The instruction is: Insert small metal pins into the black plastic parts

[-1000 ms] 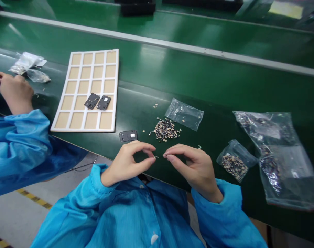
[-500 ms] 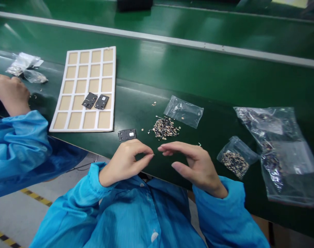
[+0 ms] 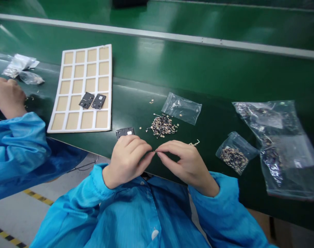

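Left hand (image 3: 131,155): fingertips pinched on one tiny part (image 3: 155,151)
Right hand (image 3: 187,161): fingertips nearly meeting there, hold unclear
Pile (image 3: 162,126): one, just beyond the fingertips
Black plates (image 3: 99,101): three, leftward; two on one tray (image 3: 110,74)
Bags (image 3: 234,158) to the right: three

Bright blue smock (image 3: 126,217), loose wrinkled sleeves (image 3: 76,206), pale round buttons (image 3: 155,234).

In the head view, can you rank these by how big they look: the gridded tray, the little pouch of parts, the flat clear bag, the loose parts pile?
Largest to smallest:
1. Gridded tray
2. Pouch of parts and flat clear bag: too alike to rank, and the pouch lies nearer the camera
3. Loose parts pile
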Motion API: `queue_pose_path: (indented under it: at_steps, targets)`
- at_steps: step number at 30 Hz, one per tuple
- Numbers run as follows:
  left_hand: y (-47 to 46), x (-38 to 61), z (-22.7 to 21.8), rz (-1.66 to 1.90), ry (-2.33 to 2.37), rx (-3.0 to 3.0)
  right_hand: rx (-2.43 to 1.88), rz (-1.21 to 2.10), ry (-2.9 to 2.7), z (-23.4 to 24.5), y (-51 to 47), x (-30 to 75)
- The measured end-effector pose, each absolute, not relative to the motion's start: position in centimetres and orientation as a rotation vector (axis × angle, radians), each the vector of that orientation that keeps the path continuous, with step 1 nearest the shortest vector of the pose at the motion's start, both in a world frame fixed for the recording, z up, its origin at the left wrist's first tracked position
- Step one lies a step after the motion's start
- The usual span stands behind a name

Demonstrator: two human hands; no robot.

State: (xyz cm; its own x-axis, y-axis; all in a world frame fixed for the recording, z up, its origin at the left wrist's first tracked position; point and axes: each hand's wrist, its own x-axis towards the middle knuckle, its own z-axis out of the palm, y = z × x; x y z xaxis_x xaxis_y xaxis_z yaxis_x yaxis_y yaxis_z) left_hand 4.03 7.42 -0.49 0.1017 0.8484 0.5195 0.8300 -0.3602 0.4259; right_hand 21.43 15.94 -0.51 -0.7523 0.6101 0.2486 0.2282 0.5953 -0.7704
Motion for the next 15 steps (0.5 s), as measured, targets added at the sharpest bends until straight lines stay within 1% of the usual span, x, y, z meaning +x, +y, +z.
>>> queue_pose_path:
  at_steps: [3,7,11,15]
  targets:
    - [6.9,4.8,-1.1,1.268,1.848,2.593,-0.747,1.21,-2.192,-0.7,15.8,21.4]
    - [7.0,5.1,-1.6,1.204,1.85,2.614,-0.769,1.39,-2.094,-0.8,15.8,21.2]
    - [7.3,4.9,-1.8,1.201,1.873,2.572,-0.75,1.413,-2.097,-0.8,15.8,21.1]
    - [7.2,4.9,-1.8,1.224,1.903,2.565,-0.746,1.322,-2.112,-1.0,15.6,20.9]
